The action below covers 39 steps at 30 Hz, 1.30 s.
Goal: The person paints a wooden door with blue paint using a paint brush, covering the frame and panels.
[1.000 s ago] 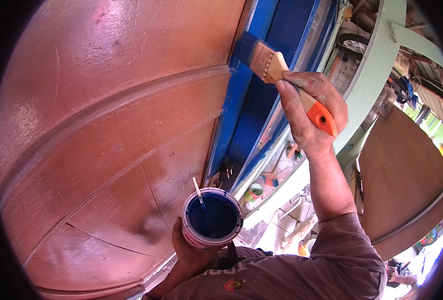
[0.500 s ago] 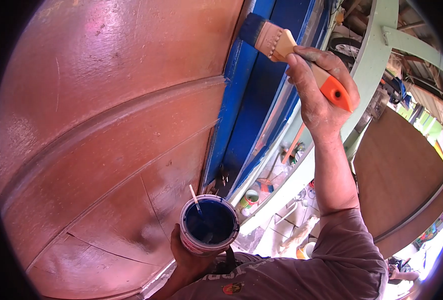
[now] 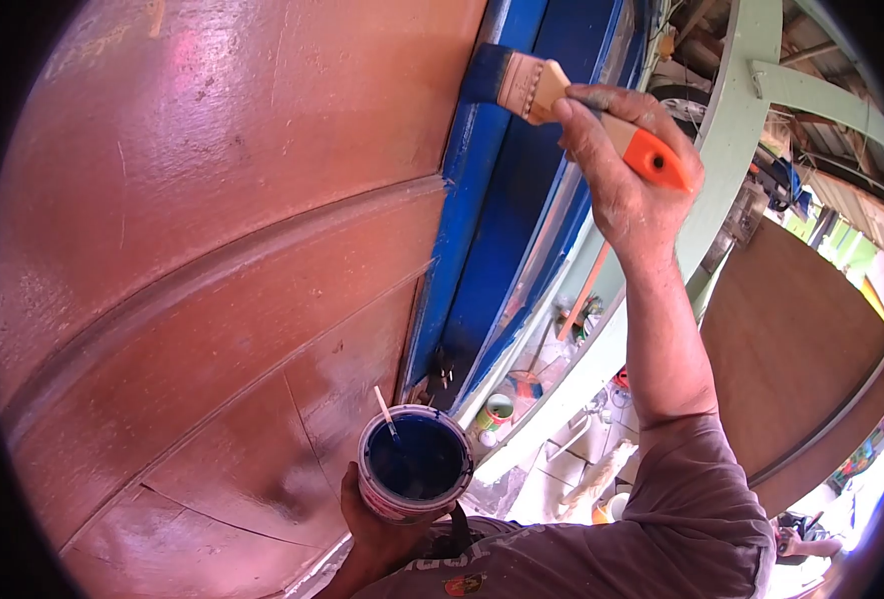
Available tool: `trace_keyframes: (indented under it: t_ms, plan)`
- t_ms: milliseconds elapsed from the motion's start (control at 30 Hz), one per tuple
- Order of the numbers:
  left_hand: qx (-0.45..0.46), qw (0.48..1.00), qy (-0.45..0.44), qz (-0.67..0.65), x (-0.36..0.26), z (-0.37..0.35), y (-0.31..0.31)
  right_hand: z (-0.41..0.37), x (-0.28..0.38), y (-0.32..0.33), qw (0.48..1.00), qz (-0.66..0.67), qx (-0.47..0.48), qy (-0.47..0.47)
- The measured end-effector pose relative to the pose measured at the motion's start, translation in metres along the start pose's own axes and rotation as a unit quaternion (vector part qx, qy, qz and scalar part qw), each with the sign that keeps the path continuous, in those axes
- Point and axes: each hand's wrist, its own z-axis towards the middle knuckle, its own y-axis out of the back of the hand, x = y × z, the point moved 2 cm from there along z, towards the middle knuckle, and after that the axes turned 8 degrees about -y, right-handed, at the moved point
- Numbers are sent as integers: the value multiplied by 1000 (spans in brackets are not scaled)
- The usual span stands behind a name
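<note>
My right hand (image 3: 641,165) grips a wide paintbrush (image 3: 552,92) by its wooden handle, which has an orange end. The brush's dark blue bristles lie against the blue door frame (image 3: 467,190), near its edge with the brown panelled door (image 3: 242,270). Low in front of my chest, my left hand (image 3: 377,529) is wrapped round a paint bucket (image 3: 402,514). Dark blue paint (image 3: 427,464) fills part of the bucket. A thin pale stick (image 3: 383,404) leans out over its rim.
Beyond the blue frame runs a pale green post (image 3: 736,130). Tiled floor, an open can (image 3: 498,409) and a broom (image 3: 526,382) show to the right of the frame. A large brown wooden panel (image 3: 791,339) stands at the far right.
My right hand has shifted slightly left and down with the paintbrush, bringing the bristles closer to the brown door's edge. The bucket stays in my left hand, almost in place.
</note>
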Motion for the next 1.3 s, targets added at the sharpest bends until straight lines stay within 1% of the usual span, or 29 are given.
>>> trace_keyframes:
  t_ms: [67, 100, 167, 200, 233, 300, 367, 400, 467, 533, 567, 633, 667, 733, 833, 900, 933, 967, 1000, 1067, 1100, 1133, 1167, 1233, 1300]
  plan:
    - [-5, 1000, 10, -25, 2, 0, 3, 10, 1, 2, 1000, 18, -15, -14]
    - [-5, 999, 15, -40, 3, 0, 4, 16, -2, 5, 999, -27, -13, 32]
    - [-5, 996, 25, -83, 4, 1, 9, 24, -5, 6, 998, 5, -35, 60]
    - [-5, 992, 33, -124, 5, 1, 12, 27, -5, 8, 996, 22, -46, 75]
    - [-5, 977, 44, -207, 5, 1, 16, 29, -4, 9, 995, 18, -47, 88]
    - [-10, 948, 53, -315, 7, 0, 16, 37, -2, 9, 994, 10, -49, 94]
    - [42, 989, -20, -141, 4, -1, 4, 40, -2, 9, 995, 7, -47, 89]
    - [90, 990, -92, 59, 0, -2, -10, 39, -2, 8, 996, 7, -43, 81]
    - [99, 971, -111, 185, -2, -2, -14, 37, 1, 8, 997, -12, -28, 70]
    - [25, 999, -11, 38, 1, 1, 5, 26, 6, 8, 997, -51, -4, 62]
    - [15, 999, -2, 31, 2, 0, 7, 22, 4, 9, 995, -56, 9, 80]
    - [-2, 1000, 15, 17, 4, -2, 9, 12, 13, 17, 997, -44, 52, 46]
    - [9, 999, 24, -40, 6, -2, 14, 10, 15, 18, 996, -38, 73, 30]
    - [33, 986, 45, -155, 8, -1, 24, 14, 15, 16, 997, -27, 63, 18]
    - [0, 989, 42, -139, 9, -2, 22, 33, 13, 15, 999, -9, 31, -6]
    - [6, 1000, 25, -18, 7, -2, 19, 52, 15, 15, 999, 4, 7, -36]
    - [8, 999, 15, 43, 7, -3, 19, 60, 16, 14, 1000, -5, -6, -7]
    - [43, 986, -50, 154, 6, -3, 21, 69, 17, 15, 999, -14, -19, 22]
    - [76, 955, -114, 263, 7, -3, 25, 75, 18, 15, 998, -22, -31, 50]
    - [71, 966, -100, 226, 3, -2, 14, 83, 19, 16, 995, -43, -40, 75]
    - [32, 996, -21, 78, 0, 0, 7, 86, 18, 16, 995, -40, -48, 83]
    - [20, 1000, 13, 9, 0, 0, 6, 88, 18, 15, 994, -37, -57, 91]
    - [3, 997, 47, -61, 1, 0, 5, 92, 21, 13, 996, -9, -53, 77]
    - [27, 998, 25, -41, 7, -2, 16, 96, 31, 6, 997, 44, -45, 50]
    - [39, 993, -22, 112, 6, -5, 11, 97, 33, 6, 997, -22, -23, 66]
